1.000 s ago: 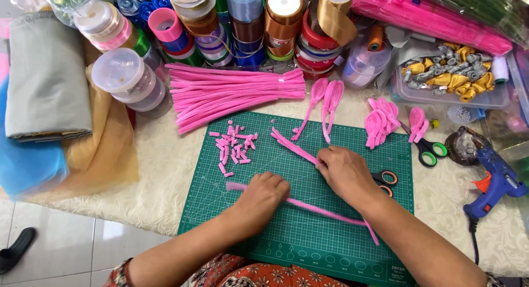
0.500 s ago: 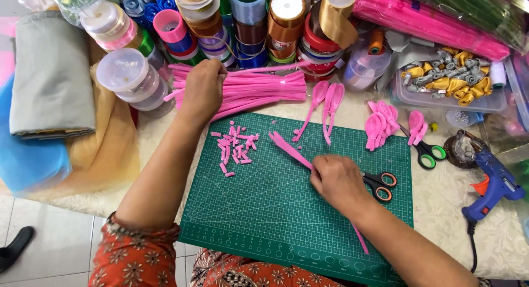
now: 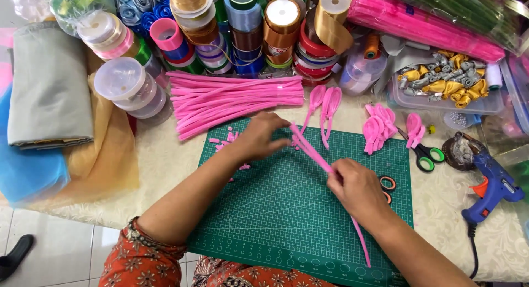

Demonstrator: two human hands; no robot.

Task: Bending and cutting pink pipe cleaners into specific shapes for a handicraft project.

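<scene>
Over a green cutting mat (image 3: 275,210), my left hand (image 3: 259,137) pinches the far ends of pink pipe cleaners (image 3: 311,149) that run diagonally toward me. My right hand (image 3: 358,190) grips the same pink stems near their middle; one long stem trails past it to the mat's near edge. A pile of loose pink pipe cleaners (image 3: 231,99) lies just beyond the mat. Small pink cut scraps (image 3: 228,139) sit on the mat under my left wrist. Bent pink loop shapes (image 3: 325,108) lie at the mat's far edge.
Ribbon spools (image 3: 242,28) crowd the back. More pink loop pieces (image 3: 380,132), green-handled scissors (image 3: 424,154), a blue glue gun (image 3: 493,188) and a tray of gold and grey pieces (image 3: 446,83) are on the right. Folded grey fabric (image 3: 49,88) lies left. Orange-handled scissors (image 3: 387,185) peek out beside my right hand.
My left hand came back from the pile of pipe cleaners to the mat and now pinches the far ends of the stems my right hand holds. My right hand stayed nearly in place.
</scene>
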